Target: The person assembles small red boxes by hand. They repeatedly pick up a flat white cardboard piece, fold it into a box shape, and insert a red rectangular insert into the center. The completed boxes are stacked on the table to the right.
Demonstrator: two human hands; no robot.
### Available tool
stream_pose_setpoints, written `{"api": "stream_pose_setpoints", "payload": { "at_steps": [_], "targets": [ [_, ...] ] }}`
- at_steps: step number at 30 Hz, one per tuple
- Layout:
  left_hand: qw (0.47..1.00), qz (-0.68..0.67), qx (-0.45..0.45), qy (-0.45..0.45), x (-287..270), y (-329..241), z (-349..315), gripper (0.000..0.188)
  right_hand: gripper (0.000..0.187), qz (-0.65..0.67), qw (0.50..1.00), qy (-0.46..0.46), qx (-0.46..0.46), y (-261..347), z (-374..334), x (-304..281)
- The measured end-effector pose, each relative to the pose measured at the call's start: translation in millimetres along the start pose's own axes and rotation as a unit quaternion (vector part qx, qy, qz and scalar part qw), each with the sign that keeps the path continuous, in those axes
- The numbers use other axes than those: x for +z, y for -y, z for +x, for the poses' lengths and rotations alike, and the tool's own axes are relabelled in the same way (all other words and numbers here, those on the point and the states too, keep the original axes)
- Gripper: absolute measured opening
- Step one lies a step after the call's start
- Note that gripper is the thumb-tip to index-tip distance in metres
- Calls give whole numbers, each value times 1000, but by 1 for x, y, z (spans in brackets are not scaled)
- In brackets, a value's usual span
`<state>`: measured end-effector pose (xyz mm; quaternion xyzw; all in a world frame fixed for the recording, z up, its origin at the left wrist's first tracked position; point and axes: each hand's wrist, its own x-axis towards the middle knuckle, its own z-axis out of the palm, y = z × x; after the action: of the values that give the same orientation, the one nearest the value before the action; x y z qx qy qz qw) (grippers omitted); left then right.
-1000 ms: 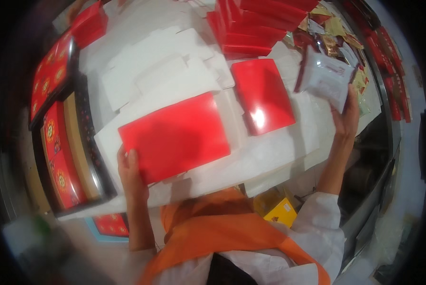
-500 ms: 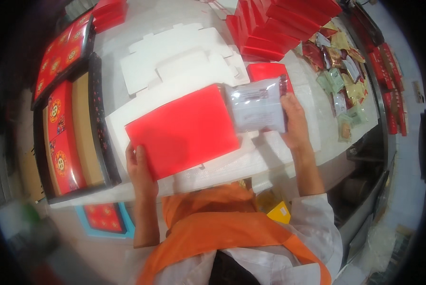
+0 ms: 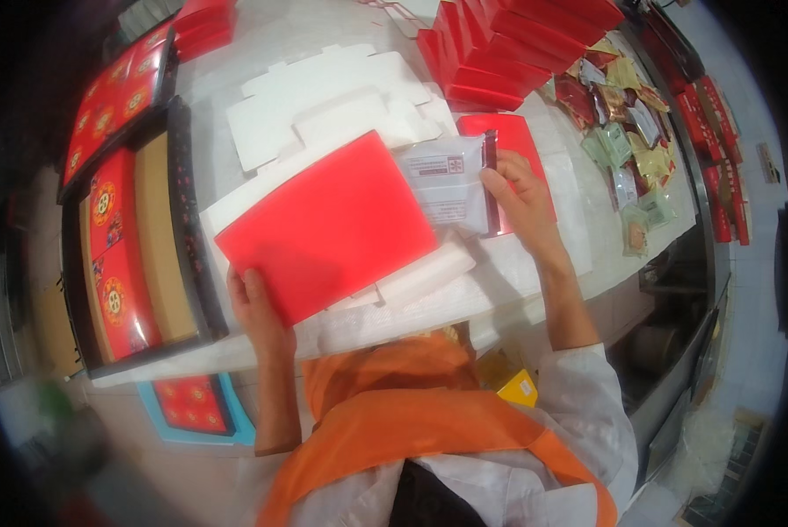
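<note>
My left hand (image 3: 262,312) grips the lower-left edge of a flat red box (image 3: 328,233), which lies slanted above the table. In my right hand (image 3: 526,200) is a sealed whitish plastic packet (image 3: 447,184) with a dark end strip, pinched at that strip. The packet's far end meets the right side of the red box; whether it is partly inside cannot be seen. Beneath the box lie unfolded white cardboard blanks (image 3: 324,97). Another red piece (image 3: 521,145) rests on the table behind the packet.
Red boxes (image 3: 491,57) are stacked at the back. Several small wrapped packets (image 3: 627,132) lie piled on the right. At the left, a black-edged tray (image 3: 187,237) holds a patterned red box (image 3: 117,255), with another patterned red box (image 3: 113,110) behind it.
My right hand has moved left with the packet, up against the red box's side, and the packet has turned flatter to view. The red box has shifted slightly left and tilted.
</note>
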<state>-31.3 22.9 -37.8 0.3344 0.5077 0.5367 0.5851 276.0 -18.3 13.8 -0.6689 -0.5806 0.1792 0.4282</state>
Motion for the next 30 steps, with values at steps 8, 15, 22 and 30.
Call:
{"api": "stream_pose_setpoints", "payload": {
  "at_steps": [8,15,22,30],
  "targets": [
    [999,10,18,37,16,2,-10,36,15,-219,957,24,-190,41,8,17],
    [993,58,100,26,3,30,-11,31,39,115,989,88,-39,35,-21,14],
    [945,216,-57,240,-1,42,-89,27,44,395,914,-79,44,41,-45,52],
    [901,219,11,374,-33,38,-109,47,25,217,969,-4,123,32,-63,50]
  ]
}}
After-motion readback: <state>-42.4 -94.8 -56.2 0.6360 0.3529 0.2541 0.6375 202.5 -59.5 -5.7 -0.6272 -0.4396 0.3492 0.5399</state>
